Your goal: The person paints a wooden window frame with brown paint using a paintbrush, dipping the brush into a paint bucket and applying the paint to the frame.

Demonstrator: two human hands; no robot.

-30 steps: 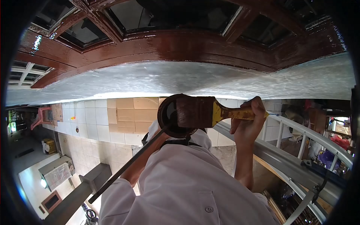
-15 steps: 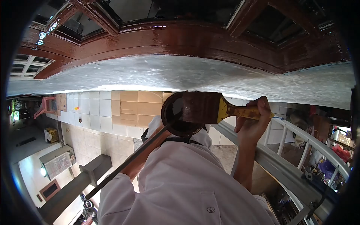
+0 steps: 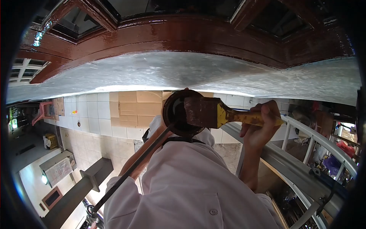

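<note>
My right hand is closed around the yellow handle of a wide paintbrush. The brush lies sideways, its dark, paint-coated bristles over the mouth of a round can. Brown paint coats the inside of the can, which is held in front of my chest. My left hand supports the can from the left and behind; most of its fingers are hidden. A long dark rod runs from the can's mouth down to the lower left. Above is a glossy red-brown window frame over a grey wall.
Metal ladder rails stand at the right. Cardboard lies on the tiled floor below. At the left are a grey metal beam and a pink stool. Assorted clutter sits at the far right.
The brush and my right hand have shifted slightly right and down, and the handle tilts more. The can sits slightly farther left. The window frame appears a little higher in view.
</note>
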